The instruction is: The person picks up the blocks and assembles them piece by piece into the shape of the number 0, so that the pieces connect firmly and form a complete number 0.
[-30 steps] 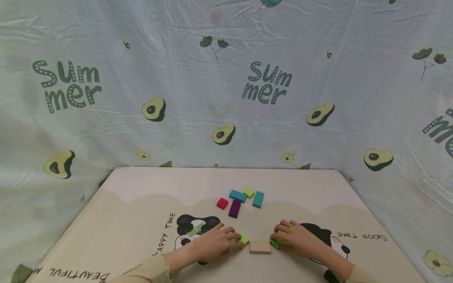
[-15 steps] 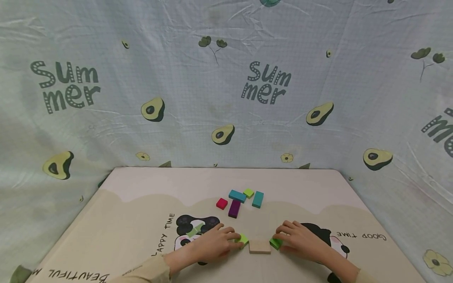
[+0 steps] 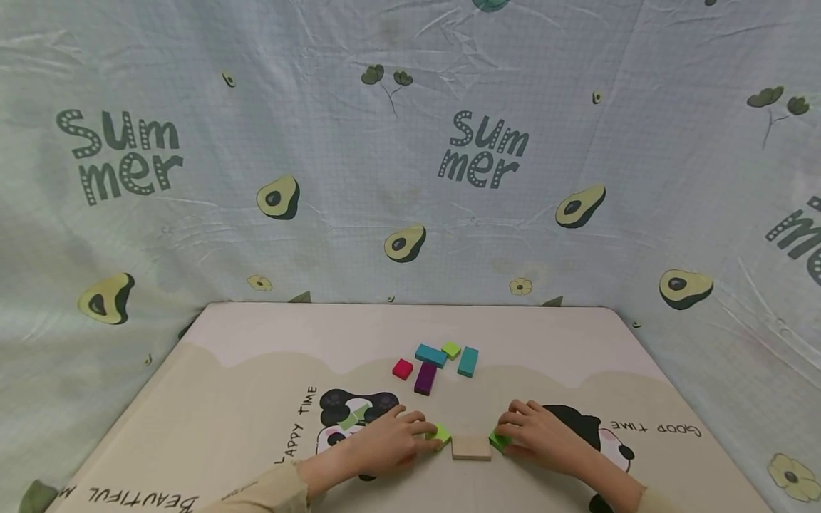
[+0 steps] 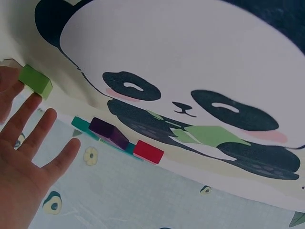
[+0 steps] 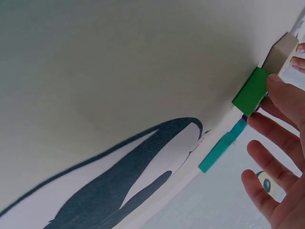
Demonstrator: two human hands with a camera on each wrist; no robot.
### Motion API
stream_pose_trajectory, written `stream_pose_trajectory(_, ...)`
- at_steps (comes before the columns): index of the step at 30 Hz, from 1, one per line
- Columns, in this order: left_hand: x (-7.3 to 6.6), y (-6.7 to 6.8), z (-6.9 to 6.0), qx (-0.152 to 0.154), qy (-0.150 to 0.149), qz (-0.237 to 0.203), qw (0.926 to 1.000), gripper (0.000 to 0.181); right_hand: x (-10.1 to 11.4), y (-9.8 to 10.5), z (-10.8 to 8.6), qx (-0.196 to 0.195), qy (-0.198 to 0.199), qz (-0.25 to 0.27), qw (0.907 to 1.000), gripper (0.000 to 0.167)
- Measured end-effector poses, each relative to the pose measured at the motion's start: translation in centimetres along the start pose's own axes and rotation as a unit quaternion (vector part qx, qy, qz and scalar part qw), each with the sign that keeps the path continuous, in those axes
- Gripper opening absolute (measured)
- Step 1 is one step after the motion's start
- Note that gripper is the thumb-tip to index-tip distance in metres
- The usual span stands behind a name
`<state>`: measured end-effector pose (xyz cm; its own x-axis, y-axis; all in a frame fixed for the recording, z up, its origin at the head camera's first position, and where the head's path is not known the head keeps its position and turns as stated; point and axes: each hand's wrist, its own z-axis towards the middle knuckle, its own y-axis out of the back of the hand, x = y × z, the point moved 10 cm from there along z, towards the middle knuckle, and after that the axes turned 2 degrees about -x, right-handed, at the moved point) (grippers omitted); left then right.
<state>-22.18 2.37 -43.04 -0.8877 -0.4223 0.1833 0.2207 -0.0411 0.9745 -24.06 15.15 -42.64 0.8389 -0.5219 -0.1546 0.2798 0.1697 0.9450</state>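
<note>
Left grip (image 3: pixel 394 438): narrowed to a pinch, thumb and forefinger on the lime block (image 4: pixel 35 81); other fingers spread.
Right grip (image 3: pixel 539 436): also a pinch, on the green block (image 5: pixel 251 91); remaining fingers apart.
Slip risk: both holds look shallow to me — an uneven squeeze could pivot a block out of the fingertips.
Skid risk: pushing inward harder on one side, I'd expect to slide or twist the wooden plank (image 3: pixel 471 449).
Lime block: just left of the wooden plank, askew, one corner towards it; fingers hide its long axis.
Green block: just right of the wooden plank, also askew; long axis unsure.
Wooden plank: flat on the surface (image 3: pixel 256 356), long axis left to right — whether the blocks touch it, I can't tell.
Purple block (image 3: pixel 425 378): beyond, long axis running roughly away from me.
</note>
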Motion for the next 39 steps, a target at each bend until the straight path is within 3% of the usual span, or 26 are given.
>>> stream_pose_trajectory(9,0.2,0.2,0.1,-0.006,0.003,-0.003,1.0,0.033,-0.4,0.0,0.6,0.01,-0.029,0.048,0.9984,0.017)
stream_pose_trajectory(16,0.4,0.2,0.3,-0.003,0.003,-0.015,0.9999,0.031,-1.0,-0.3,1.1,0.06,-0.065,0.069,0.9937,0.016)
stream_pose_trajectory(21,0.4,0.5,0.4,-0.019,-0.006,-0.012,0.9997,0.03,-1.5,-0.6,1.4,0.094,-0.088,0.082,0.9883,0.016)
stream_pose_trajectory(26,0.5,1.0,0.4,-0.041,-0.009,-0.006,0.9991,0.029,-1.7,-0.9,1.3,0.104,-0.1,0.093,0.9852,0.016)
stream_pose_trajectory(33,1.3,2.0,0.2,-0.068,0.001,0.008,0.9977,0.027,-1.6,-0.7,1.3,0.092,-0.093,0.101,0.9863,0.017)
stream_pose_trajectory(39,3.2,2.0,0.2,-0.056,0.034,-0.011,0.9978,0.03,-1.7,-0.8,1.2,0.096,-0.096,0.11,0.9846,0.017)
